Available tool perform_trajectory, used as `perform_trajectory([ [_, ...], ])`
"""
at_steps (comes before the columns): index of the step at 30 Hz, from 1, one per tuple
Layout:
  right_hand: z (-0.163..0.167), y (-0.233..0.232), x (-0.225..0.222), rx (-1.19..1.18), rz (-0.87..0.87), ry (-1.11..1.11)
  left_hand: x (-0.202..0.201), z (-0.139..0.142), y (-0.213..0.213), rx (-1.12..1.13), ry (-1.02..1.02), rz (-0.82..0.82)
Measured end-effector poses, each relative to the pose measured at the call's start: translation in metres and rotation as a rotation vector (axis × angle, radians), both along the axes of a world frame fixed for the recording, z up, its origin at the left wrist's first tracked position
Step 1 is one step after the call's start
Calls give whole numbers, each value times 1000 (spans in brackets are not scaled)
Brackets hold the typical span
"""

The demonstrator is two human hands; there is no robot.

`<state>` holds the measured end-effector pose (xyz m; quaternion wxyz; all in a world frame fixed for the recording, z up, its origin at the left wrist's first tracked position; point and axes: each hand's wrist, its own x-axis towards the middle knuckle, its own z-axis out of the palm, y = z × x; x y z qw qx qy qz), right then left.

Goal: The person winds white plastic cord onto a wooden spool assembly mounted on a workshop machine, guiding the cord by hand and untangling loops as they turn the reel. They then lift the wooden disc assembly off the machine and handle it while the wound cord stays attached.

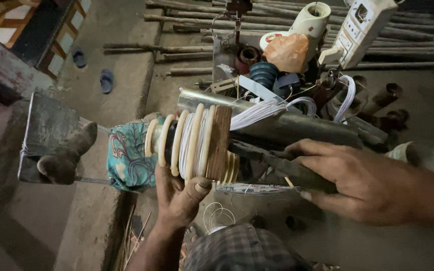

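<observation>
Two hands, left hand (179, 193) cupping wire-wound former (194, 143), right hand (357, 183) gripping handle (277, 163)

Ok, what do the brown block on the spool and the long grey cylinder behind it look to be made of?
The brown block looks like raw wood: rough, matte, grainy face. The long grey cylinder seems to be metal, dull and scuffed with a faint sheen. The left hand supports the spool below the block.
</observation>
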<state>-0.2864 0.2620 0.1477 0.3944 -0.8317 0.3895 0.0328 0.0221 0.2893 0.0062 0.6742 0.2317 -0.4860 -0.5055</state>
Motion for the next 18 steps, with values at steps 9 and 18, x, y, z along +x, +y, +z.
perform_trajectory([
  [9,-20,-15,-1,-167,63,-142,6,-22,-8,52,-21,38],
  [18,-33,-19,1,-706,128,3,8,-25,-9,69,-112,39],
])
